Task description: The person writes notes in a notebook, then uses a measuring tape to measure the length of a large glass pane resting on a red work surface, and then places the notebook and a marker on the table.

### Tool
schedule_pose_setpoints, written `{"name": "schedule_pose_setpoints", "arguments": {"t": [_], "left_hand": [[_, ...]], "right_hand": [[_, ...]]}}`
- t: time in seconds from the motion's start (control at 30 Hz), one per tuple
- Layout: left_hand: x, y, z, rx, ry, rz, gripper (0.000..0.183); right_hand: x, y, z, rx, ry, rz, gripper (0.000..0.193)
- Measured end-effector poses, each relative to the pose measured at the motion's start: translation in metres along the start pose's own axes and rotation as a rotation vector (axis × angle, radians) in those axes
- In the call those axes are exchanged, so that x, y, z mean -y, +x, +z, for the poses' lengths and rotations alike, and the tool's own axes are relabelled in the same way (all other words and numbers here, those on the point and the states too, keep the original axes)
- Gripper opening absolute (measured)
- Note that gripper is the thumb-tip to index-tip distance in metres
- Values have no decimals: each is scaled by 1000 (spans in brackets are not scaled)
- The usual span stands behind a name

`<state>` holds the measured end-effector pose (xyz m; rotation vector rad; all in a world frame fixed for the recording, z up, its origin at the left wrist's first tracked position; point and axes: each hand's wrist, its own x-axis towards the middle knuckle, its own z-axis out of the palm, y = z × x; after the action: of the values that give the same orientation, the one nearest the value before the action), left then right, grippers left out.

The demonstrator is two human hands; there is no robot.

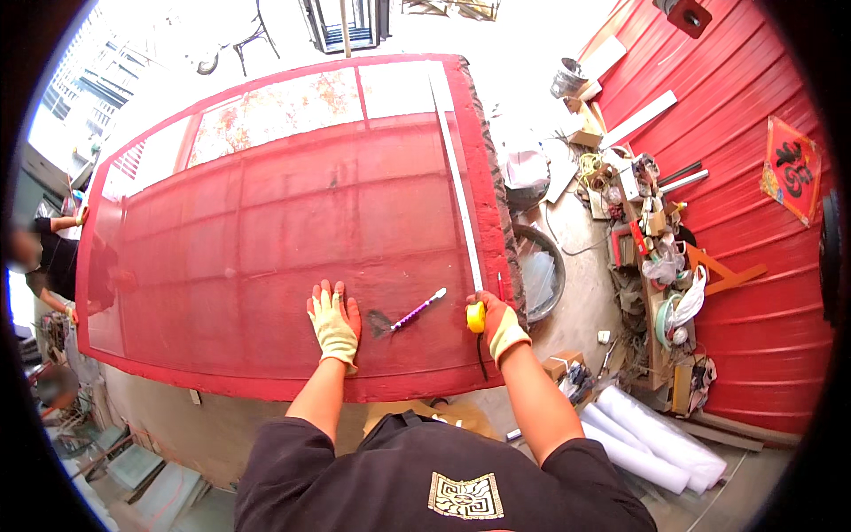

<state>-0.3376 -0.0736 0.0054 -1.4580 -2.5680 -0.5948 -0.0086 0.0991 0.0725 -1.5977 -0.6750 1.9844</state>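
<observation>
A large clear glass sheet (292, 208) lies over a red-covered table (222, 384), catching reflections at its far side. My left hand (334, 324), in a cream and red work glove, rests flat on the glass with fingers spread. In my gloved right hand (501, 326) is a yellow tape measure (476, 317), near the right front corner. Its pale blade (456, 182) runs out straight toward the far edge, along the sheet's right side. Between my hands lies a slim purple and white tool (418, 310), beside a dark smudge on the glass.
At the left end a co-worker (60, 257) has gloved hands at the table's edge. A dark round tub (538, 270) stands close to the right edge. Beyond it is a cluttered shelf (651, 266). Plastic-wrapped white rolls (651, 439) lie at the lower right.
</observation>
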Motion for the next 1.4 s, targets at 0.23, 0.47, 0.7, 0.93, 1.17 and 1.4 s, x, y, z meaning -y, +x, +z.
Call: {"name": "schedule_pose_setpoints", "arguments": {"t": [0.23, 0.47, 0.7, 0.93, 1.17, 1.4], "left_hand": [[-12, 6, -11, -4, -2, -3, 48], [-13, 4, -3, 21, 96, 23, 47], [-9, 0, 15, -37, 149, 80, 47], [-5, -3, 22, 2, 124, 80, 50], [1, -3, 26, 2, 124, 78, 51], [0, -4, 28, -11, 128, 80, 52]], "right_hand": [[-3, 18, 12, -19, -19, 15, 37], [-55, -22, -36, -87, -229, 30, 48], [-137, -92, -107, -38, -352, 122, 52], [-139, -92, -115, -9, -226, 222, 52], [-137, -86, -118, 32, -117, 327, 49], [-138, -78, -125, 88, -41, 403, 45]]}}
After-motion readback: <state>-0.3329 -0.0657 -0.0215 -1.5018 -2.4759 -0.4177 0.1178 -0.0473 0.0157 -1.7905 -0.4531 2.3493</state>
